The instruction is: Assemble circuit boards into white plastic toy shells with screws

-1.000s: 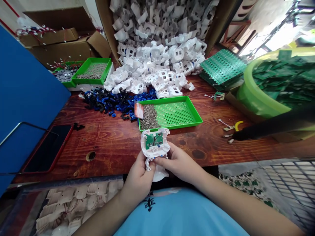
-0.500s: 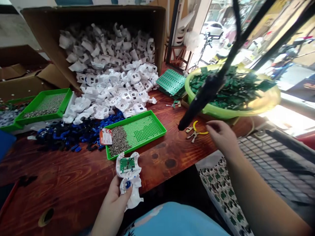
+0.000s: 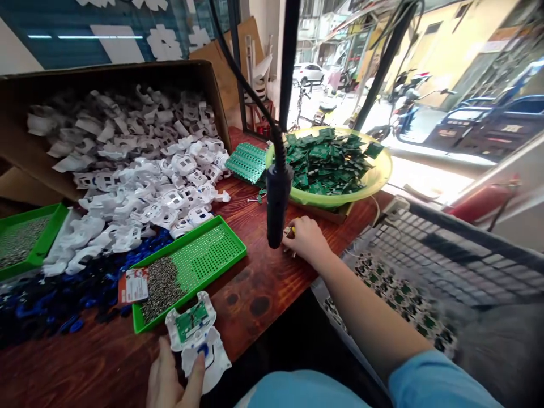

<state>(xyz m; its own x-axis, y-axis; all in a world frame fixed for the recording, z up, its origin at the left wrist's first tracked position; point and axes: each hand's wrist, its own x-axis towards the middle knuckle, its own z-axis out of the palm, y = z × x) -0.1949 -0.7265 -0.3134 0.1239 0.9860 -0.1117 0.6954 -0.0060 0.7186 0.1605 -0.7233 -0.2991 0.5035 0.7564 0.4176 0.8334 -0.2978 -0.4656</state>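
Note:
At the table's front edge my left hand (image 3: 174, 379) holds a white plastic housing (image 3: 212, 362), its thumb over the lower half near a round blue part (image 3: 204, 349). A green circuit board (image 3: 191, 322) sits in the upper half. My right hand (image 3: 310, 241) is closed over the yellow-handled pliers (image 3: 293, 230) on the table and covers most of them. Just left of that hand hangs a black electric screwdriver (image 3: 278, 207), tip down. A green tray (image 3: 232, 241) holding small metal screws (image 3: 161, 286) stands behind the housing.
White housings (image 3: 170, 187) spill from a big cardboard box (image 3: 216, 107). Blue and black parts (image 3: 63, 306) lie at left. A yellow basin (image 3: 385, 175) of green boards stands back right, beside stacked green panels (image 3: 246, 162). A grey wire crate (image 3: 459, 255) is at right.
The view has swung right. My right hand has moved from beside the pliers' handle onto the pliers and closed over them. My left hand still holds the housing, its fingers shifted slightly.

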